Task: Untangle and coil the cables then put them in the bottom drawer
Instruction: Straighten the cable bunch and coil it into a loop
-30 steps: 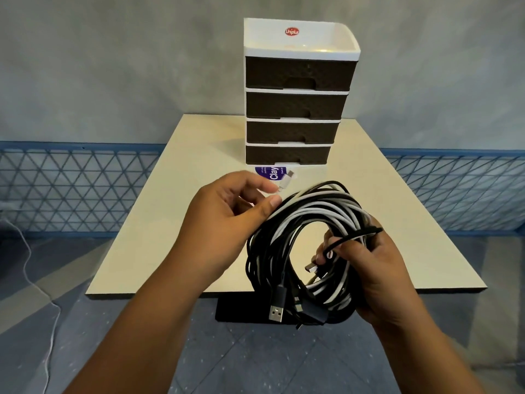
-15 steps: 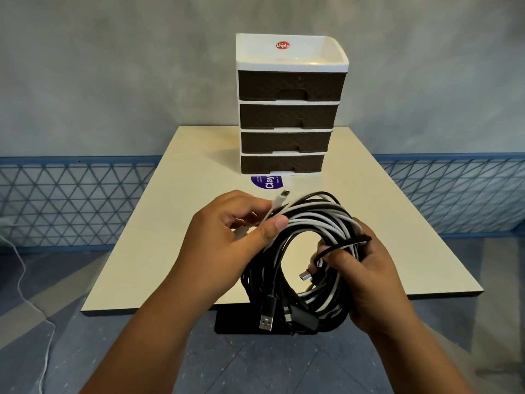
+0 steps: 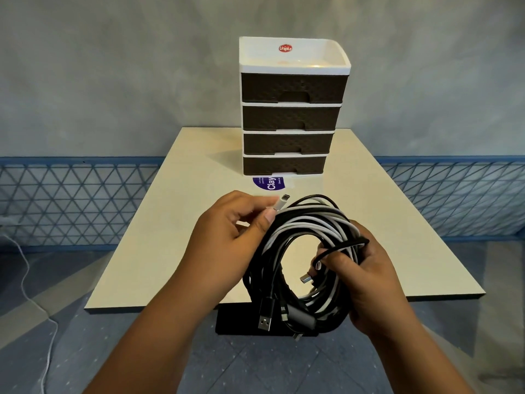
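Note:
A coiled bundle of black and white cables (image 3: 308, 231) hangs in the air over the table's near edge. My right hand (image 3: 366, 277) grips the bundle's right side, with a black strand looped over its fingers. My left hand (image 3: 227, 245) pinches a white cable end, whose connector (image 3: 282, 201) sticks out past the thumb. A black USB plug (image 3: 265, 318) dangles from the bundle's bottom. The drawer unit (image 3: 292, 109) stands at the table's far middle, and its bottom drawer (image 3: 284, 165) is closed.
The cream table (image 3: 176, 237) carries a purple "Clay" sticker (image 3: 270, 183) just in front of the drawers. A blue lattice fence (image 3: 71, 200) runs behind the table on both sides. A white cord (image 3: 25, 282) trails on the floor at left.
The view has tilted, so the drawer unit sits lower in the frame. My left hand has drawn the white connector further out of the bundle. The right hand keeps its grip.

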A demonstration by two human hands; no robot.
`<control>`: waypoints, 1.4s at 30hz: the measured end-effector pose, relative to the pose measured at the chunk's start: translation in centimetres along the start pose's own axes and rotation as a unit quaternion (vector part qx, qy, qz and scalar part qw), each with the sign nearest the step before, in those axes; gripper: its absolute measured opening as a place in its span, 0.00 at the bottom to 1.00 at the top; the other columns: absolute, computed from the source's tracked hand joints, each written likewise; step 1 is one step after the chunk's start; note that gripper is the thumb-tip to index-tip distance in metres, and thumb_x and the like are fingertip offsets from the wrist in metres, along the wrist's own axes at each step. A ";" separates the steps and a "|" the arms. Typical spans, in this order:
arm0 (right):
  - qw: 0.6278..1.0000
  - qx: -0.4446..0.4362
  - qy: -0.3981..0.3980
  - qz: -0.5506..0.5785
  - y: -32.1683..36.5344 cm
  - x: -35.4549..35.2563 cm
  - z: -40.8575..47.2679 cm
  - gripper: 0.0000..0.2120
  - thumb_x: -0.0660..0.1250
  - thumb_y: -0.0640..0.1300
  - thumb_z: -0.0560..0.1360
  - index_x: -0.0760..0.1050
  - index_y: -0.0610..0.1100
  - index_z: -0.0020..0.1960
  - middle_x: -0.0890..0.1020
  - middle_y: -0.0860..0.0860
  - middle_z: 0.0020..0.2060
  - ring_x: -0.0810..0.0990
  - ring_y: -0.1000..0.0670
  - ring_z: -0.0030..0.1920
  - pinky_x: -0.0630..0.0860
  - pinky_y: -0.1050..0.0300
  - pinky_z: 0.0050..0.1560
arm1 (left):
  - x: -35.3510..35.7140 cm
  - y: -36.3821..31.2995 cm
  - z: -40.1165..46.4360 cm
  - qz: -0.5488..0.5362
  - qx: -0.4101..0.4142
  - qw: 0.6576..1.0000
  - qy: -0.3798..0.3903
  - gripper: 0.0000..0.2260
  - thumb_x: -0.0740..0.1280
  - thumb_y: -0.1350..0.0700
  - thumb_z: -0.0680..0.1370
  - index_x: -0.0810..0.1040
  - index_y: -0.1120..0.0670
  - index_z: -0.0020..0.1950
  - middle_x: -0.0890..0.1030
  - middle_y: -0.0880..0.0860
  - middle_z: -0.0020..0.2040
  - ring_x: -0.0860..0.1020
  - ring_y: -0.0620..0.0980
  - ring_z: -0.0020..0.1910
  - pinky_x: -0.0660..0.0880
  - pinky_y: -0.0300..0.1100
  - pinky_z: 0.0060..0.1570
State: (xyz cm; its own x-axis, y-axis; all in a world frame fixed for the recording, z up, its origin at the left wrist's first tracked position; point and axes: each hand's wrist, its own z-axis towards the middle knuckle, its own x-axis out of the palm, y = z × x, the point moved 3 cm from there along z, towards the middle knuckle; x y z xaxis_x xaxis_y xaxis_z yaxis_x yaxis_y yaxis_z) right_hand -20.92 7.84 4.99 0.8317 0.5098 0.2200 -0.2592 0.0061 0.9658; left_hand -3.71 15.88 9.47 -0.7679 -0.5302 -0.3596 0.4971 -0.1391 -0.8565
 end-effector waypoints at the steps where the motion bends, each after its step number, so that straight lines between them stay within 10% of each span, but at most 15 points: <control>1: 1.000 0.002 -0.001 0.000 0.0 0.0 0.0 0.13 0.65 0.33 0.66 0.76 0.41 0.51 0.80 0.46 0.33 0.79 0.44 0.33 0.79 0.53 0.34 | -0.1 0.0 -0.1 -0.018 -0.003 1.000 -0.019 0.08 0.69 0.54 0.78 0.82 0.43 0.54 0.81 0.44 0.45 0.80 0.44 0.46 0.77 0.36 0.44; 13: 0.999 -0.005 0.010 -0.040 0.1 -0.1 0.0 0.14 0.66 0.33 0.66 0.77 0.40 0.51 0.80 0.45 0.33 0.80 0.44 0.34 0.79 0.53 0.35 | -0.8 -0.3 0.6 0.184 0.150 0.971 0.033 0.10 0.68 0.52 0.76 0.85 0.52 0.53 0.83 0.44 0.45 0.78 0.39 0.45 0.72 0.26 0.45; 19: 0.999 -0.006 0.023 -0.029 0.3 0.3 0.0 0.13 0.66 0.33 0.67 0.77 0.40 0.51 0.80 0.45 0.32 0.80 0.45 0.33 0.78 0.56 0.33 | -0.1 -0.3 0.2 0.252 0.192 0.948 -0.011 0.06 0.65 0.56 0.79 0.82 0.54 0.50 0.80 0.47 0.44 0.76 0.45 0.41 0.74 0.41 0.42; 28: 0.999 0.000 0.036 -0.017 0.1 0.6 0.1 0.14 0.66 0.33 0.67 0.78 0.43 0.50 0.80 0.44 0.32 0.80 0.45 0.33 0.78 0.55 0.35 | 0.3 0.6 -0.1 -0.001 0.023 1.000 -0.005 0.04 0.64 0.52 0.78 0.78 0.48 0.48 0.81 0.46 0.45 0.78 0.48 0.42 0.78 0.47 0.41; 42: 0.997 -0.015 0.029 -0.063 -0.4 0.4 0.3 0.17 0.68 0.34 0.66 0.78 0.43 0.54 0.83 0.48 0.35 0.82 0.48 0.35 0.78 0.57 0.36 | -0.4 0.7 0.8 -0.047 -0.074 0.995 0.040 0.04 0.74 0.49 0.72 0.85 0.46 0.46 0.85 0.47 0.42 0.81 0.47 0.39 0.79 0.39 0.39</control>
State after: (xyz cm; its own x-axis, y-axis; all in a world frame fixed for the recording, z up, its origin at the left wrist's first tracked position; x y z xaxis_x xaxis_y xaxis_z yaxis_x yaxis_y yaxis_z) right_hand -20.33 7.82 4.71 0.8295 0.5514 0.0884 -0.1703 0.0992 0.9804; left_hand -2.74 15.30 9.29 -0.8407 -0.4513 -0.2993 0.3617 -0.0565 -0.9306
